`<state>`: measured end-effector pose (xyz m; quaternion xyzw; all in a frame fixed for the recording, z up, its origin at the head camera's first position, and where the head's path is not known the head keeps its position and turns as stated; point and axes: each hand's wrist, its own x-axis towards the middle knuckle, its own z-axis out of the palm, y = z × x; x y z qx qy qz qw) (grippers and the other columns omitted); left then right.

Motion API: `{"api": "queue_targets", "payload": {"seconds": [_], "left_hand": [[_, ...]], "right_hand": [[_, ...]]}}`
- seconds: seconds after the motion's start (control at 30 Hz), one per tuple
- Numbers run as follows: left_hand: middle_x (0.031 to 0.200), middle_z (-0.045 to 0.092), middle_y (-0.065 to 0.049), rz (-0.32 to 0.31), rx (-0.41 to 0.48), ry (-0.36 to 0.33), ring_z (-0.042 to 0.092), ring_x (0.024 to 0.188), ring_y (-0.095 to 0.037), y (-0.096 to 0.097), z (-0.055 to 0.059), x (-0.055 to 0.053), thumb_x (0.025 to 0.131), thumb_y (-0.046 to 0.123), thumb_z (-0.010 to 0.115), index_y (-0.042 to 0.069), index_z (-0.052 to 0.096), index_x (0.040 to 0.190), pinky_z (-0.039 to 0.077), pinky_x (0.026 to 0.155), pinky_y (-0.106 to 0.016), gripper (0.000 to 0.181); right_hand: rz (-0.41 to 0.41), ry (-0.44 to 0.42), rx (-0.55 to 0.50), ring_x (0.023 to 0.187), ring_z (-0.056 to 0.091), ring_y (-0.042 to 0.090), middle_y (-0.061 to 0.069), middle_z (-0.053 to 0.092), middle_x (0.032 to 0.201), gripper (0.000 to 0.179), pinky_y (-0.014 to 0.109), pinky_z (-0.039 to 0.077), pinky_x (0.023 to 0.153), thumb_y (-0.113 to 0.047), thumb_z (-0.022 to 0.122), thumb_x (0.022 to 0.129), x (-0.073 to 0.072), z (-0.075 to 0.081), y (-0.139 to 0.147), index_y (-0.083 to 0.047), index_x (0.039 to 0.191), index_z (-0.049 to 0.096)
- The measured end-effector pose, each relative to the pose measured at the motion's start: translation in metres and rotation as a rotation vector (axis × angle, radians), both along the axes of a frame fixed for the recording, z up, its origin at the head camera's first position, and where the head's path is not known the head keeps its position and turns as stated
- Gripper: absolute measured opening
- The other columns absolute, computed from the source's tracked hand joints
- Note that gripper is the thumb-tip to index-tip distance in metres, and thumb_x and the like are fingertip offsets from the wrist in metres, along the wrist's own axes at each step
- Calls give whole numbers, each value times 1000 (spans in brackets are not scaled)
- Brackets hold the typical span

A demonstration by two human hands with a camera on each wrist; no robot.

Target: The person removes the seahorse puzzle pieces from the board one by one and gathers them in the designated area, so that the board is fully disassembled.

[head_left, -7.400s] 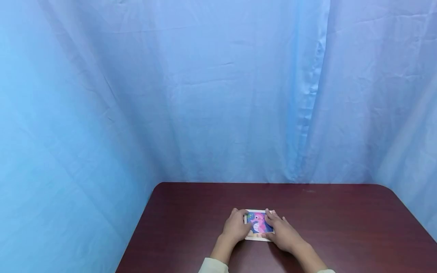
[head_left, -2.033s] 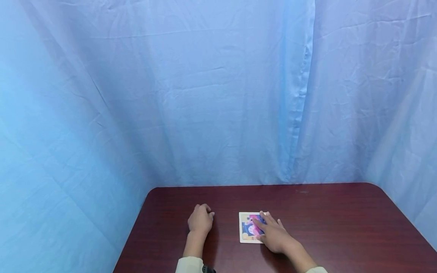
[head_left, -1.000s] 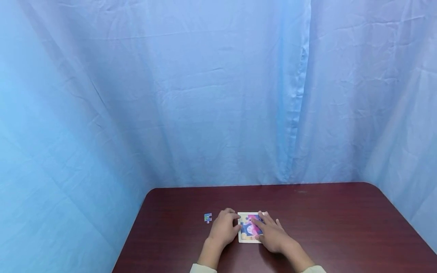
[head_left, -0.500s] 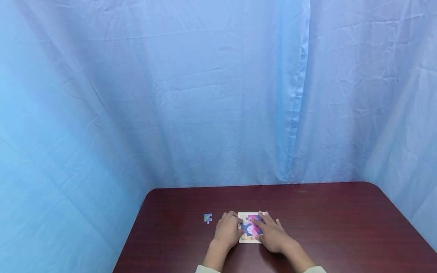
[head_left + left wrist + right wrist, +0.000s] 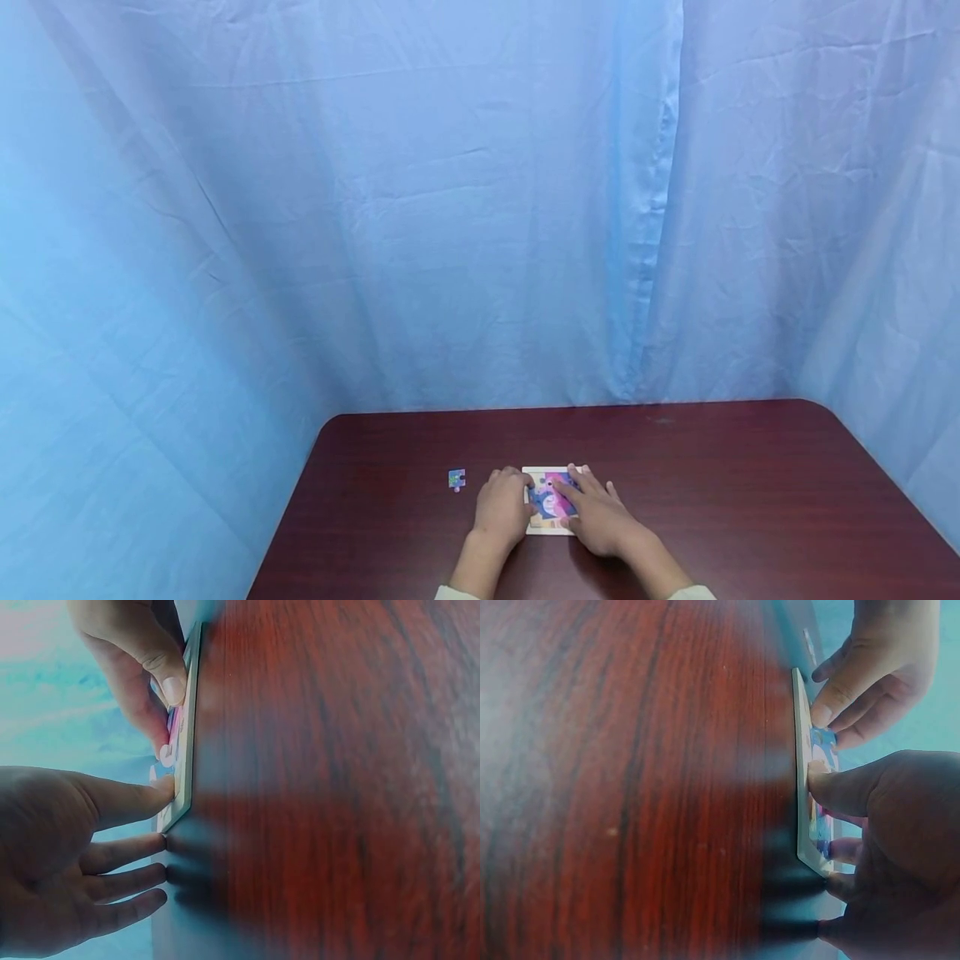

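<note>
A small jigsaw puzzle in a white frame (image 5: 551, 531) lies flat on the table, showing a pink seahorse on blue. Its upper left corner shows bare pale backing (image 5: 536, 477). My left hand (image 5: 502, 504) is at the frame's left side, thumb and index finger pinching a blue puzzle piece (image 5: 824, 737); the other fingers reach down beside the frame. My right hand (image 5: 600, 515) lies over the puzzle's right half with fingers spread, pressing on it and covering part of the picture. Left of my left hand lies a loose blue-and-green puzzle piece (image 5: 457, 479).
The dark red-brown table (image 5: 750, 500) has rounded far corners. Pale blue curtains (image 5: 480, 250) hang behind it and along both sides.
The upper left piece was in the puzzle at first and now lies on the table, set there by my left hand. That hand then returned right to the puzzle; my right hand stayed on it.
</note>
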<state>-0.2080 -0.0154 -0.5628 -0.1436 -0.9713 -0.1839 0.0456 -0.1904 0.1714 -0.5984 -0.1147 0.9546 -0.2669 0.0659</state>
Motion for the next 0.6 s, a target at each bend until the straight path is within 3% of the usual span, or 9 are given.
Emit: {"api": "queue_targets", "payload": {"seconds": [0.23,0.43,0.6], "left_hand": [[108,75,-6,0,44,20,69,101,-25,-1,-2,1,77,17,93,11,81,103,58,88,-43,28],[102,76,-3,-15,66,83,71,96,-22,-4,-4,1,81,15,90,13,82,98,59,84,-40,18],[86,76,5,-4,96,82,70,80,-13,-4,-3,-2,87,14,85,17,80,87,57,74,-35,6]], "right_hand": [[10,-62,5,161,22,49,24,32,171,58,78,14,123,-18,70,98,3,18,-2,-12,154,55],[0,-43,15,162,21,47,21,31,172,58,77,16,123,-21,69,99,-3,2,0,-15,155,54],[8,-28,8,162,22,48,23,32,171,58,78,17,122,-19,68,99,-4,-2,1,-14,155,53]]}}
